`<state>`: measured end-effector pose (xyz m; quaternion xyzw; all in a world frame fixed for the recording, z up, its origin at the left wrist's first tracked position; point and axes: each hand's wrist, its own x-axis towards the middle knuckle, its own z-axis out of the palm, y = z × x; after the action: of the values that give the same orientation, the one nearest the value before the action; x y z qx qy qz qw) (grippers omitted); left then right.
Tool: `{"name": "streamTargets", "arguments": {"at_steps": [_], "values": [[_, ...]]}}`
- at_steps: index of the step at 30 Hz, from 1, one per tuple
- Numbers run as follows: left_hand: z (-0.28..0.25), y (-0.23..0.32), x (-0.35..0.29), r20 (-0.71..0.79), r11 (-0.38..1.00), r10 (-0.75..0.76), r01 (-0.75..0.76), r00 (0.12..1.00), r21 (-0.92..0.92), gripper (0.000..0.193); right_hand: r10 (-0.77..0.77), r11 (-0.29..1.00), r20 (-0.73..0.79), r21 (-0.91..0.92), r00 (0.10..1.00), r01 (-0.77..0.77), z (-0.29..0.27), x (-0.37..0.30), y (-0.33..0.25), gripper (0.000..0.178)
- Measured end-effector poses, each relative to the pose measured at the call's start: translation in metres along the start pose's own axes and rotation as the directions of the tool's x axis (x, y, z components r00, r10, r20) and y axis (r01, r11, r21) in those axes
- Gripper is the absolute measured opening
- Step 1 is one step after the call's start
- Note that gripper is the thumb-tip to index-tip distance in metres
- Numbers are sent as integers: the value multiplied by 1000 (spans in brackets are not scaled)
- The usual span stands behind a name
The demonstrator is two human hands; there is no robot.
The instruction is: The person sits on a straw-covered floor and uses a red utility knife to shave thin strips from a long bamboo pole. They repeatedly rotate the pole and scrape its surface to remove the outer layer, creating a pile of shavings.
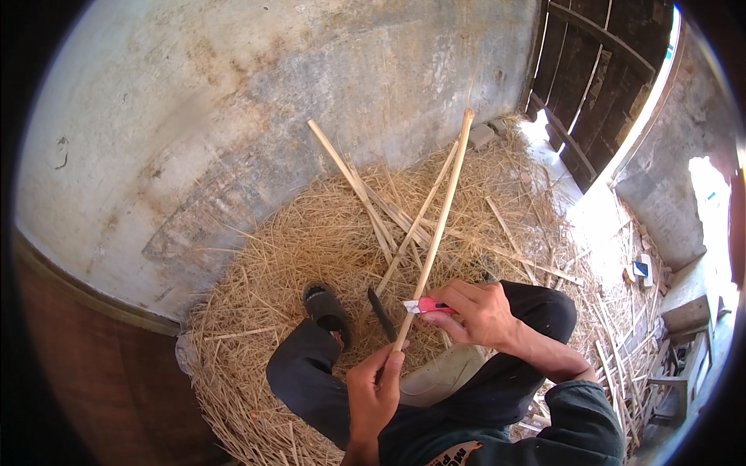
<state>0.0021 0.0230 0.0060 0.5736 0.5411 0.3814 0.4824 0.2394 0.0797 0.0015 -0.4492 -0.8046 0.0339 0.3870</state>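
Note:
A long pale bamboo strip (441,225) rises at a slant from my lap toward the wall. My left hand (373,394) is closed around its lower end. In my right hand (475,314) is a red utility knife (435,307), gripped with the fingers wrapped round its handle. Its blade end lies against the strip a little above my left hand. Just left of the strip is a dark, flat blade (381,314); whatever lies at its lower end is hidden behind my left hand.
Several more bamboo strips (350,175) lie crossed ahead on straw-like shavings (264,272). A stained wall (256,93) stands beyond. My dark slipper (326,312) is at left. A wooden door (594,70) and a small white-and-blue object (642,269) are on the right.

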Motion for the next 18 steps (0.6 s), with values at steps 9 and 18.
{"name": "streamTargets", "arguments": {"at_steps": [9, 18], "values": [[-2, -1, -4, -27, 993, 50, -46, 998, 111, 25, -8, 999, -51, -34, 999, 7, -5, 5, 5, 25], [-4, -10, -26, -30, 995, 17, -14, 999, 94, 26, 327, 940, -234, -22, 916, -341, -38, 37, 74, 24]]}}
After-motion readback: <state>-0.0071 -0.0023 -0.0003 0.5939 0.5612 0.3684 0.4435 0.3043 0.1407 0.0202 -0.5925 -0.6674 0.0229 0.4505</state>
